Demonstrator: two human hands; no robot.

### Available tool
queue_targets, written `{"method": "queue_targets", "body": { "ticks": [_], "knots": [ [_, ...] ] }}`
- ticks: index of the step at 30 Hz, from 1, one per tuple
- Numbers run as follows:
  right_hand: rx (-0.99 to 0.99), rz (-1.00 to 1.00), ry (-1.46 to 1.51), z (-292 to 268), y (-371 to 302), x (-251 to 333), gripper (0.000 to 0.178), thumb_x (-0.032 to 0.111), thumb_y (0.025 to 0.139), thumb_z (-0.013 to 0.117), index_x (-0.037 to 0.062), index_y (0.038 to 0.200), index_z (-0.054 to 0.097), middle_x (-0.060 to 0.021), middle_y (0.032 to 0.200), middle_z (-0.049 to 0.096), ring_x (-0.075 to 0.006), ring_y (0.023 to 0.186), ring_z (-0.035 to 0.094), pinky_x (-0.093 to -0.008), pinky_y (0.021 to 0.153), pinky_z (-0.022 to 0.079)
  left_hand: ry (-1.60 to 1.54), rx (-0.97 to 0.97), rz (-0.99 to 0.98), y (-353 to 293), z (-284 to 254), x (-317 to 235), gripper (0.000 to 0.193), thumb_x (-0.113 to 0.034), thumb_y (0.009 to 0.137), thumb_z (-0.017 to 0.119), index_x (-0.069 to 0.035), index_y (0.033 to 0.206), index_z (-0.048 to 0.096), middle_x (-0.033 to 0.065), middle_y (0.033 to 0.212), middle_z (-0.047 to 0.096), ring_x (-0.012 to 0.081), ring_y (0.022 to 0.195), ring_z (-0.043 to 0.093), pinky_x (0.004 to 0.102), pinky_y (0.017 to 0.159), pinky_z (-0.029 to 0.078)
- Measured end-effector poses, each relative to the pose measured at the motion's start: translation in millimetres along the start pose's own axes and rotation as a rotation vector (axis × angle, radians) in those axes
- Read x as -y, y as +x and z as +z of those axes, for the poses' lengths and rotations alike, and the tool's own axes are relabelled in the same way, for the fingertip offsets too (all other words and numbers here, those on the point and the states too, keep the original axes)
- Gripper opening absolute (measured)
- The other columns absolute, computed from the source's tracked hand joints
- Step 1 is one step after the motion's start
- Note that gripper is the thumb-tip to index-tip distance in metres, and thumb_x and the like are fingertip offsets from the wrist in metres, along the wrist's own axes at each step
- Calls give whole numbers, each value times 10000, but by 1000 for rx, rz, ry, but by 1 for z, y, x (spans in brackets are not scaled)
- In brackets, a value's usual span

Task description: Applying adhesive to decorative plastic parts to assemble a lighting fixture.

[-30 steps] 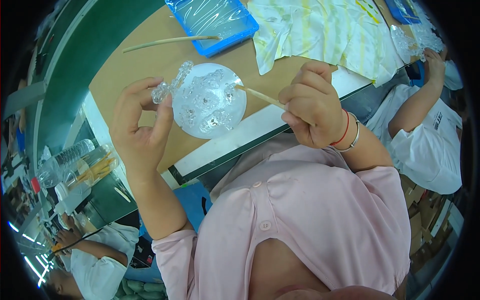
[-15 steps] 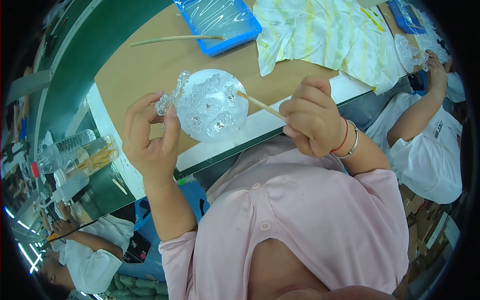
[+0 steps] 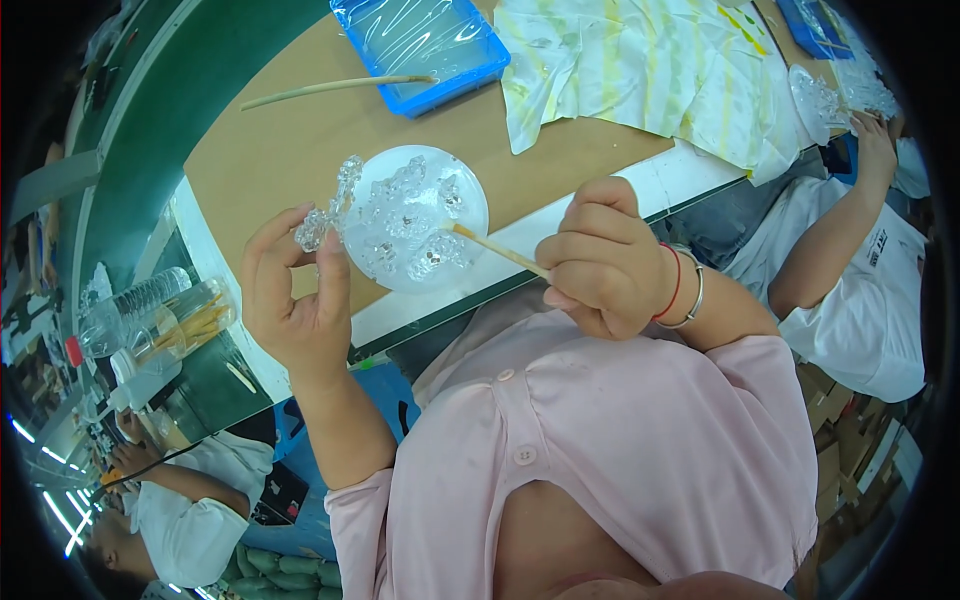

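Between the thumb and fingers of my left hand (image 3: 305, 290) is pinched a clear beaded piece (image 3: 341, 200), at the left edge of a round whitish disc (image 3: 475, 205). Whether that piece is joined to the disc, I cannot tell. Several clear, glassy clusters (image 3: 410, 220) cover the disc. My right hand (image 3: 605, 260) is closed around a thin wooden stick (image 3: 500, 250), its tip near the clusters at the disc's lower right.
A blue tray (image 3: 440, 97) with clear film stands at the back, a long thin stick (image 3: 330, 90) resting across its edge. Right of it lies a crumpled yellow-striped cloth (image 3: 600, 80). Plastic bottles (image 3: 190, 320) lie at left. Co-workers sit on both sides.
The disc has shifted slightly left and down in view. My right hand has moved left and down, bringing the stick's tip from the disc's right edge over its lower right part.
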State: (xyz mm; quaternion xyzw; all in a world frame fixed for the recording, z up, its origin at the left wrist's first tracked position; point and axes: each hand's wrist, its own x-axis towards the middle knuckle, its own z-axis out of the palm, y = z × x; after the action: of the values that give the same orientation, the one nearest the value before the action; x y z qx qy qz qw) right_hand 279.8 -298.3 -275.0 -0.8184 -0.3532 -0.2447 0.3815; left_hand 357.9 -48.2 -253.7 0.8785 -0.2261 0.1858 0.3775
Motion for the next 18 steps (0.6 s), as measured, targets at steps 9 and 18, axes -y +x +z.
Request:
{"method": "queue_targets", "body": {
  "ticks": [9, 18],
  "knots": [
    [-8, 78, 21, -7, -4, -2, 177, 69, 789, 574, 76, 920, 454, -58, 788, 601, -219, 610, 474, -405, 750, 362, -93, -28, -95, -5, 2, -1, 221, 29, 746, 672, 11, 963, 634, 131, 992, 654, 170, 763, 611, 242, 592, 496],
    [-45, 117, -68, -13, 2, -3, 143, 57, 781, 564, 85, 883, 467, -36, 766, 589, -215, 588, 446, -390, 737, 352, -31, -6, 3, -4, 3, -1, 306, 45, 755, 651, -9, 1056, 637, 124, 1004, 651, 181, 818, 605, 239, 591, 499]
  ]
}}
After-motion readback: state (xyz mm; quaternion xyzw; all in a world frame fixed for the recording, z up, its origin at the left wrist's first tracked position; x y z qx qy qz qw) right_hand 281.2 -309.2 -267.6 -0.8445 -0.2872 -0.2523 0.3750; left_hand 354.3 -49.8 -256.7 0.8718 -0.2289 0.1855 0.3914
